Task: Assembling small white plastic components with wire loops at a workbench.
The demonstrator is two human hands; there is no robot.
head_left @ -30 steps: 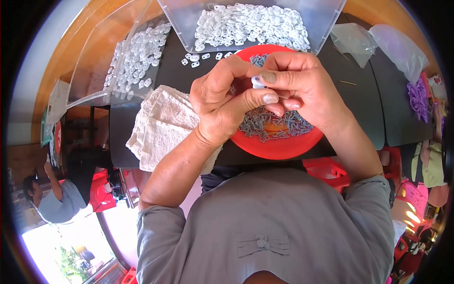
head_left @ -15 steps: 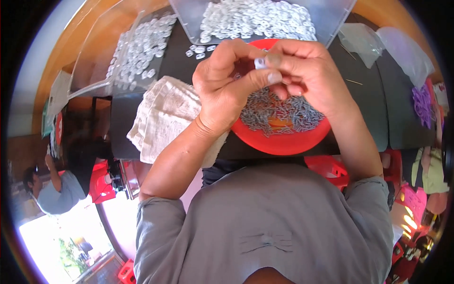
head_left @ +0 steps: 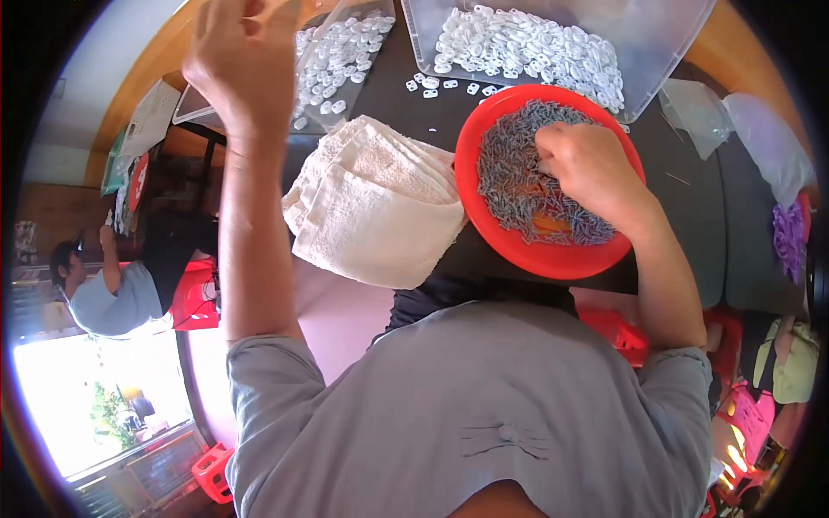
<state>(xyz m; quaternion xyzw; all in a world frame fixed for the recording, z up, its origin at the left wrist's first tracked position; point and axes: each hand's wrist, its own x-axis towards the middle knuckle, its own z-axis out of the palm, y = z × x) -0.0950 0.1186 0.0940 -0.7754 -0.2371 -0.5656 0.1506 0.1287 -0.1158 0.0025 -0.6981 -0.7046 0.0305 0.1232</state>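
Note:
My right hand (head_left: 587, 168) reaches into a red bowl (head_left: 553, 262), its fingers pinched together among many small grey screws (head_left: 509, 186). What the fingertips grip, if anything, is hidden. High at the upper left, my left hand (head_left: 242, 69) is raised by a clear container (head_left: 194, 110); the frame's top edge cuts off its fingertips, so its grip cannot be read. Small white oval pieces with holes (head_left: 350, 53) lie spread beside that hand. More such white pieces (head_left: 531, 47) fill a larger clear bin (head_left: 667, 65) behind the bowl.
A folded beige cloth (head_left: 371, 216) lies left of the bowl on the dark table (head_left: 682, 211). Several loose white pieces (head_left: 430, 84) sit before the bin. Clear plastic bags (head_left: 764, 129) and a purple bundle (head_left: 787, 242) are at right. Another person (head_left: 117, 298) is at far left.
My hands, together over the bowl with a small white piece between them, have parted. The left went up and left; the right lowered into the screws. The view has shifted too.

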